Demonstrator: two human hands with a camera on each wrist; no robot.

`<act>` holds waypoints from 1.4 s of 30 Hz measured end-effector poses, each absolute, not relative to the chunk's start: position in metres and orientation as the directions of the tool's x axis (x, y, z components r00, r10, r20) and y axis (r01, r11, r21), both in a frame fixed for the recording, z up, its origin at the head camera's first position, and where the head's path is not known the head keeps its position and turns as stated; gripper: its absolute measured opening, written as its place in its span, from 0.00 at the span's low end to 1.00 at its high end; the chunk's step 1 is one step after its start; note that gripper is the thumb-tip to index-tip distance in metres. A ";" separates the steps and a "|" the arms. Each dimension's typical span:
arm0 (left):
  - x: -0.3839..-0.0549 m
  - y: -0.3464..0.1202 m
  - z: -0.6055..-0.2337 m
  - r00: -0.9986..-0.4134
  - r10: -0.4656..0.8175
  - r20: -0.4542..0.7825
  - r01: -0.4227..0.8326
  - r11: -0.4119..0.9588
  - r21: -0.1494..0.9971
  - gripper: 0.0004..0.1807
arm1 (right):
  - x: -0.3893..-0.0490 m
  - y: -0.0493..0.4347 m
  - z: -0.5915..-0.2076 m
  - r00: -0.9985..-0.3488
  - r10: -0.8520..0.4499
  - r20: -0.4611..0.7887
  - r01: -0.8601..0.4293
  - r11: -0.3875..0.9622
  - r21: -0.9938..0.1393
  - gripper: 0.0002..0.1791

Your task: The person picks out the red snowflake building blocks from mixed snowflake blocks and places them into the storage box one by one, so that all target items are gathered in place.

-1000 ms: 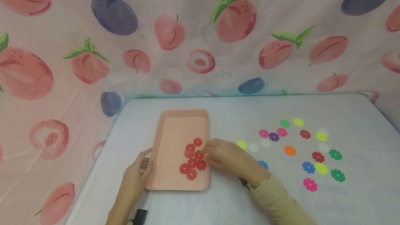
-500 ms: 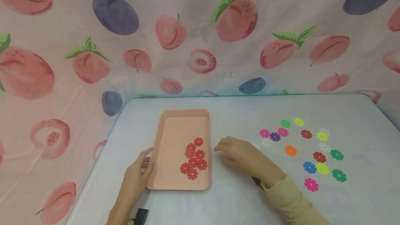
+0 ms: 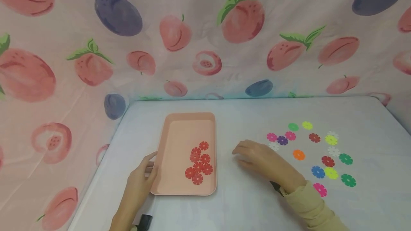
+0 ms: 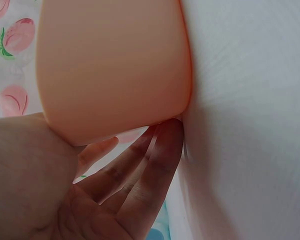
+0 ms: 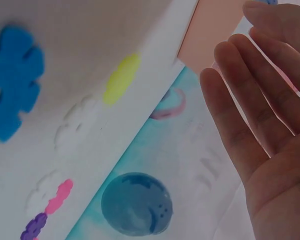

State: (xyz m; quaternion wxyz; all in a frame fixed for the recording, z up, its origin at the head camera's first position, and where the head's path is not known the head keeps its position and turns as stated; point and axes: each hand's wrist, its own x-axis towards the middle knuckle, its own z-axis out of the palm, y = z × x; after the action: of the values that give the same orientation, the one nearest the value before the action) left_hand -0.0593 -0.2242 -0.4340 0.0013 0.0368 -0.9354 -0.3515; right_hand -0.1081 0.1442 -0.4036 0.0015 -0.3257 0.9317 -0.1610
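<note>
A shallow pink tray (image 3: 176,131) lies on the table, with several red notched plastic discs (image 3: 198,167) scattered and partly overlapping in its right half. My left hand (image 3: 138,181) holds the tray's left edge; in the left wrist view, its fingers (image 4: 150,175) reach the bottom edge of the tray wall while the thumb passes up behind the rim. To the right of the tray, my right hand (image 3: 258,158) hovers above the table, fingers loosely bent. Its palm (image 5: 280,200) is bare in the right wrist view. Close to that wrist camera appears a blue notched disc (image 5: 15,75).
On the table's right side lie several loose notched discs, among them an orange one (image 3: 299,155), a purple one (image 3: 282,140), a dark red one (image 3: 328,161) and green ones. A fruit-printed cloth (image 3: 205,20) hangs behind and to the left of the white table (image 3: 240,206).
My right hand has withdrawn from over the tray's right edge and moved right across the table. My left hand and the tray keep their place.
</note>
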 end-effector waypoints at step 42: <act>-0.060 -0.225 -0.437 -0.997 -0.077 -0.008 -0.063 0.750 0.658 0.25 | -0.104 0.224 -0.403 -0.856 -0.508 0.102 -0.514 0.808 -0.288 0.17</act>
State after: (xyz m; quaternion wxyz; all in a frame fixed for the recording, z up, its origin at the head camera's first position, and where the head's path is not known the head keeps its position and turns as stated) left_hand -0.0604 -0.2248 -0.4371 0.0098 0.0373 -0.9355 -0.3512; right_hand -0.1036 0.2241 -0.4029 -0.0100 -0.2686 0.9508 -0.1543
